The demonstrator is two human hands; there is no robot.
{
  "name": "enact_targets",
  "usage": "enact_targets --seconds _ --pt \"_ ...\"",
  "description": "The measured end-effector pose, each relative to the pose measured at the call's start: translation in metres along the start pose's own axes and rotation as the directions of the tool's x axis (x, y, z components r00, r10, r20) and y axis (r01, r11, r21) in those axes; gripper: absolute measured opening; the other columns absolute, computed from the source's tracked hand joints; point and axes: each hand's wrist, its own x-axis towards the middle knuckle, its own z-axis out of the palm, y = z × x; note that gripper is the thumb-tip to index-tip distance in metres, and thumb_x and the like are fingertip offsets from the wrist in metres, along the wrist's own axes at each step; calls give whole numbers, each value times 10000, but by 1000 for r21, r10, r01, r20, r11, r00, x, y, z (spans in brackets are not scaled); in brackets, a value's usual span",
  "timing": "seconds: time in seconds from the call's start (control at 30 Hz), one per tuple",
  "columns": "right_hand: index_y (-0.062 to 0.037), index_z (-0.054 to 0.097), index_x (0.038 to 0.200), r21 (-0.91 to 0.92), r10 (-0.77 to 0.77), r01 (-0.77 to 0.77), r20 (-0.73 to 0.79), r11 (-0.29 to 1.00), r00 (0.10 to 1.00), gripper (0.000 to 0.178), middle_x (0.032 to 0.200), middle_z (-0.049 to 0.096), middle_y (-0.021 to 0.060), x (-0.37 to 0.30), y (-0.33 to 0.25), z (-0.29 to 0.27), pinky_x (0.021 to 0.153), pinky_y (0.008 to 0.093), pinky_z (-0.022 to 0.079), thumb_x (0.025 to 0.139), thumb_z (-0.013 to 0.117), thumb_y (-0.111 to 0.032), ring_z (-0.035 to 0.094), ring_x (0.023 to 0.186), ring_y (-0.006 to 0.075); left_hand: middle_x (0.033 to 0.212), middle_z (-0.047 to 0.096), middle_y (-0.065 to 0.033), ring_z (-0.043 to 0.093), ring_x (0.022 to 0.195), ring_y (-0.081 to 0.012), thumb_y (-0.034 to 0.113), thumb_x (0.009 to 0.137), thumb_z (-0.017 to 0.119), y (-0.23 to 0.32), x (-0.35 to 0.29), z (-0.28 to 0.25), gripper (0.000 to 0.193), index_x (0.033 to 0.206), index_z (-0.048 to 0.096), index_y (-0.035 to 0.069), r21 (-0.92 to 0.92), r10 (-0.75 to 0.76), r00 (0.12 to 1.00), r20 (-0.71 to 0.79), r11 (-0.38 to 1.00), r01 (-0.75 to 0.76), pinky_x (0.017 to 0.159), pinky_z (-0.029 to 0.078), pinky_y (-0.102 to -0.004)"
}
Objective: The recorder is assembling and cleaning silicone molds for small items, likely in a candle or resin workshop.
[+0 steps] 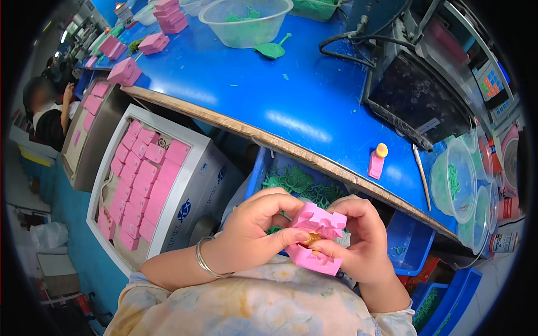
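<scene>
In front of my body, both hands hold a pink block mold (320,218) that is parted into two notched halves. My left hand (252,228) wraps the left side, its thumb pressed in at the gap. My right hand (365,238) grips the right side, its thumb also reaching into the gap. Between the halves, a small gold-coloured piece (312,239) shows at the thumb tips; its full shape is hidden. Under my hands, a blue bin (259,171) holds green stringy pieces (291,180).
A white-framed warming box (185,196) with rows of pink blocks (133,193) stands at left. On the blue table (252,106) are a yellow-capped pink bottle (377,162), a brush (421,176), a green scoop (272,50) and clear tubs (451,179). A person (47,112) sits far left.
</scene>
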Motion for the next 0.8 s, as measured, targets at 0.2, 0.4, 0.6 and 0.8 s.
enact_targets --seconds 0.2,0.4,0.6,0.8 --pt "5 534 991 18 47 -47 -26 999 999 332 931 583 117 3 -2 3 670 274 496 718 717 -35 590 801 179 955 499 -94 576 837 -142 16 786 652 -4 0 -1 273 1026 535 -43 40 -20 999 -50 999 22 690 546 -257" --pt "31 564 991 -4 114 -114 -36 993 993 254 936 582 116 2 -2 5 678 268 505 767 661 -38 600 801 177 974 510 -95 568 881 -149 41 766 682 -4 -2 -2 342 1061 523 -27 117 -13 1000 -23 993 16 724 535 -265" --pt "37 570 990 141 224 -207 -117 968 968 250 902 589 117 -1 -1 11 682 262 508 765 654 -31 603 795 174 1128 492 -106 514 1049 -163 6 767 667 18 4 1 526 1224 405 -2 -32 -358 927 108 931 363 858 474 -319" --pt "1 594 948 -355 -144 110 -71 928 987 289 864 585 130 8 -11 3 625 331 426 704 697 -113 539 701 250 1154 539 -98 526 1062 -147 -26 791 629 10 0 1 486 1230 421 -31 -16 -417 896 152 906 424 900 454 -321"
